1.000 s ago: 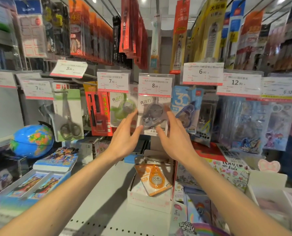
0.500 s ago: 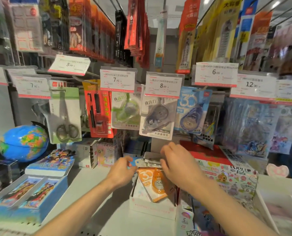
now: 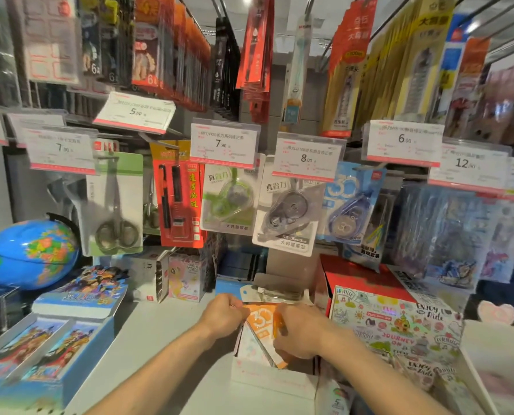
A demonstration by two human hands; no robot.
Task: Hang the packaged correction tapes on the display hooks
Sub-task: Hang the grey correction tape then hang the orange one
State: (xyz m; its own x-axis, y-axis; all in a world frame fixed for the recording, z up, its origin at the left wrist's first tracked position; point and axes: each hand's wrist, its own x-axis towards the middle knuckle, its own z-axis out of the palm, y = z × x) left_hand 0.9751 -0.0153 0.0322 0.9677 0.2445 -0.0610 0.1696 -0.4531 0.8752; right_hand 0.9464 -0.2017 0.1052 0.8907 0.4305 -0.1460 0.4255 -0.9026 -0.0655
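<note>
Both hands are down at a small white box [image 3: 267, 381] on the shelf, working on an orange correction tape pack [image 3: 261, 322] that stands in it among other packs. The left hand [image 3: 224, 317] has its fingers curled at the pack's upper left corner, apparently pinching it, and the right hand [image 3: 299, 333] is curled round its right edge. So this pack is gripped but not yet lifted out, and it seems to be the next one to hang. Above, three kinds already hang on hooks: a green pack [image 3: 228, 199], a grey pack [image 3: 288, 214] and a blue pack [image 3: 351, 205]. How many packs are left in the box I cannot tell, since the hands hide most of it. The orange and blue packs both carry a large "30". The grey one reads "真省力" at the top and "大容量带芯" at the bottom, with what looks like "30m×5mm". Price tags over the hooks show 7.90 [image 3: 222, 143] above the green pack, 8.00 [image 3: 308, 157] above the grey one, and 6.00 [image 3: 404, 140] to the right. No orange pack hangs in view, so the right hook is unclear.
</note>
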